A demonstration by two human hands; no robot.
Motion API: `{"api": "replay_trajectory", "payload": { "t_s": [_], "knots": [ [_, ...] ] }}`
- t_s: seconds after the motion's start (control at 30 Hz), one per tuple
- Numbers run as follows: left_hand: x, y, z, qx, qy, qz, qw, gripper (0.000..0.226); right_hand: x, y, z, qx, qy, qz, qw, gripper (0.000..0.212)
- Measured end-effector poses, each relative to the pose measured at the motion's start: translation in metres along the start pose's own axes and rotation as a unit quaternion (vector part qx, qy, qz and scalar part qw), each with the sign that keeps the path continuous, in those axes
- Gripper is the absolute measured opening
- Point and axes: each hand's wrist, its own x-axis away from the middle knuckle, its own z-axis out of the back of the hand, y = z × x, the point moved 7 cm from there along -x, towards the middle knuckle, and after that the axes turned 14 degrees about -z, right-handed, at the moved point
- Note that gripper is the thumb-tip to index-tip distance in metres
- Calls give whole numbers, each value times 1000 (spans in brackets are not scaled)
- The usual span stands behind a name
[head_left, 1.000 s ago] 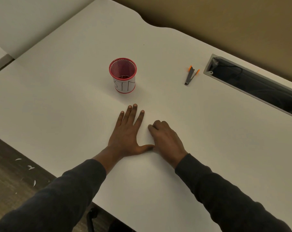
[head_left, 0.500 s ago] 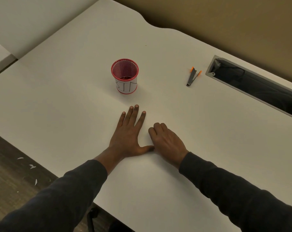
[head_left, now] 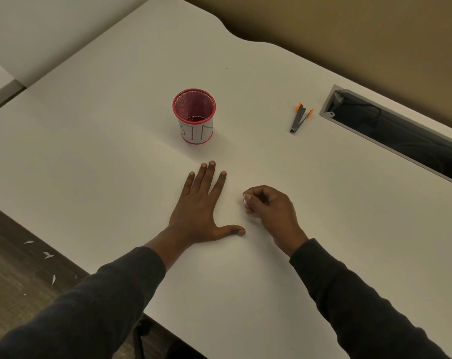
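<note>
My left hand (head_left: 199,211) lies flat on the white table (head_left: 116,156), fingers straight and thumb spread to the right. Just to its right, my right hand (head_left: 269,211) is raised slightly with its fingers curled, and thumb and fingertips pinch a tiny white scrap (head_left: 245,201). A red mesh cup (head_left: 194,115) with a white label reading "BIN" stands upright beyond my left fingertips, a short gap away. A small dark tool with orange ends (head_left: 300,118) lies to the cup's right.
A long open cable slot (head_left: 390,136) is cut into the table at the far right. The table's near edge runs diagonally at the lower left, and several white scraps (head_left: 48,254) lie on the dark floor beyond it.
My right hand has lifted off the table beside my left thumb, shifted right and curled into a pinch. My left hand has stayed flat.
</note>
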Motion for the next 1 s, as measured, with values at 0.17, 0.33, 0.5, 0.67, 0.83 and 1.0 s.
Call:
{"api": "replay_trajectory", "payload": {
  "t_s": [0.17,0.33,0.5,0.67,0.83,1.0],
  "knots": [
    [0,0,1,4,-5,1,1000,139,9,3,-7,-213,-95,-102,967,14],
    [0,1,2,12,-8,3,1000,139,8,-25,-11,-293,-124,-119,940,14],
    [1,2,3,22,-16,8,1000,139,-10,-93,-15,-306,-141,-80,938,12],
    [1,4,5,42,-30,17,999,138,-38,-177,-31,-229,-161,-3,960,11],
    [1,4,7,49,-26,19,998,136,-66,-228,-55,36,-55,99,993,10],
    [1,5,8,48,-26,14,998,136,-79,-251,-87,387,45,234,891,19]
  ]
}}
